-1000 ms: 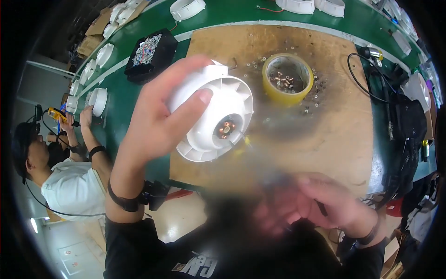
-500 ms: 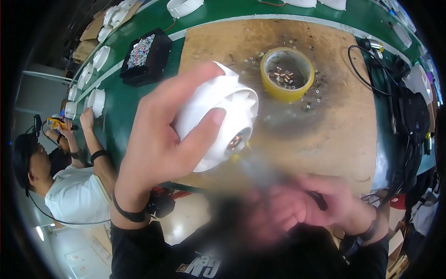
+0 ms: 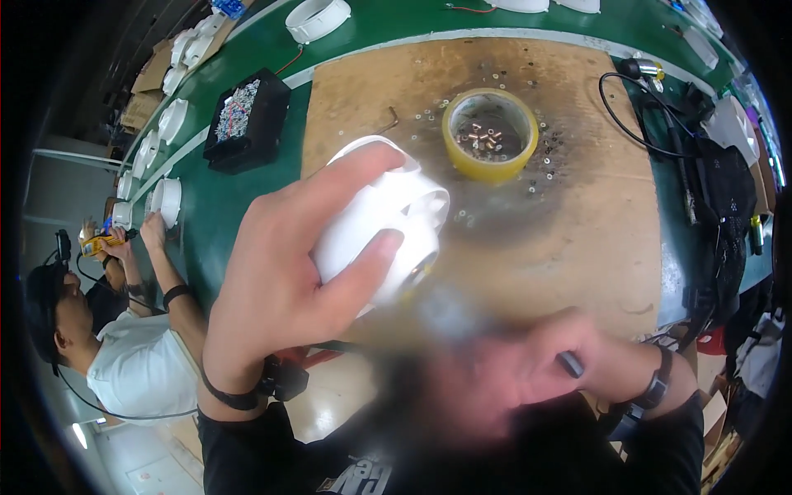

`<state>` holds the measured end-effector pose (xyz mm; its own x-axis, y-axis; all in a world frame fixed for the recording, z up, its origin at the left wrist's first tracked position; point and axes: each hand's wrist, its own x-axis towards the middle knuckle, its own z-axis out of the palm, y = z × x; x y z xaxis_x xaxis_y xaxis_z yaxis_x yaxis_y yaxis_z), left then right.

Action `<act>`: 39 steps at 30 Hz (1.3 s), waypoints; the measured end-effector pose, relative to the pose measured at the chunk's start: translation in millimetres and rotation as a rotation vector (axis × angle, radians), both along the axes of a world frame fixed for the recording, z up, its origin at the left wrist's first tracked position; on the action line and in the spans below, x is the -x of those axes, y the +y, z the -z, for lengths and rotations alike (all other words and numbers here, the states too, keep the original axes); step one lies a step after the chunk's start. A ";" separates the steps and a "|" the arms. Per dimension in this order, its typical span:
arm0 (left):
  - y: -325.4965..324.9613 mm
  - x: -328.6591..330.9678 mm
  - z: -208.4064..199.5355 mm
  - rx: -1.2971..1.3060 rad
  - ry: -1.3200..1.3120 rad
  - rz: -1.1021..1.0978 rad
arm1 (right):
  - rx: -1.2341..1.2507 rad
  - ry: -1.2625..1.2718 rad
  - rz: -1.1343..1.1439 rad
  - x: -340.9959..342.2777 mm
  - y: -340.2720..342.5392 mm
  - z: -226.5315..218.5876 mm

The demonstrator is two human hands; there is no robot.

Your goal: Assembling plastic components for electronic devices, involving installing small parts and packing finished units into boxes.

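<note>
A white plastic fan wheel (image 3: 342,239) with curved blades is tilted in my left hand (image 3: 285,264). My thumb lies across its side and my fingers wrap over the top. A small bit of coppery metal shows in its lower opening. My right hand (image 3: 544,363), partly blurred, is closed just below and to the right of the wheel. The dark end of a tool handle (image 3: 569,364) sticks out of this fist. The tool's other end, a pale smear, reaches toward the wheel's lower opening, and its kind is not clear.
A yellow tape roll (image 3: 495,171) holds small copper pieces on the brown board (image 3: 577,247), with washers scattered around it. A black box (image 3: 280,103) of small metal parts stands left. A cabled tool (image 3: 639,70) lies right. Another person (image 3: 136,363) works at far left.
The fan wheel has turned slightly in my left hand, so its lower opening shows less. My right hand has shifted a little, still closed around the tool. The view has moved slightly.
</note>
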<state>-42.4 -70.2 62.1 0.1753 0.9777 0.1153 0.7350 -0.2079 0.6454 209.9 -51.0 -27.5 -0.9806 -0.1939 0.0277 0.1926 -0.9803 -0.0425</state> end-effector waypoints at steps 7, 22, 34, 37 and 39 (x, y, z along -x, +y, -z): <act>1.2 9.8 0.7 -0.047 0.038 0.050 | 0.022 0.022 -0.026 3.0 7.5 -6.9; -4.6 -2.1 -15.7 0.116 0.221 0.230 | 0.174 -0.077 0.022 14.7 -28.5 -19.1; 0.8 7.6 -24.2 0.200 0.235 0.193 | 0.069 -0.240 -0.203 32.2 1.5 -26.4; 0.2 7.0 -16.9 0.094 0.134 0.177 | 0.065 -0.317 -0.283 33.0 8.5 -39.4; 3.1 7.6 -21.8 0.191 0.079 0.169 | 0.065 -0.332 -0.293 33.6 10.7 -43.9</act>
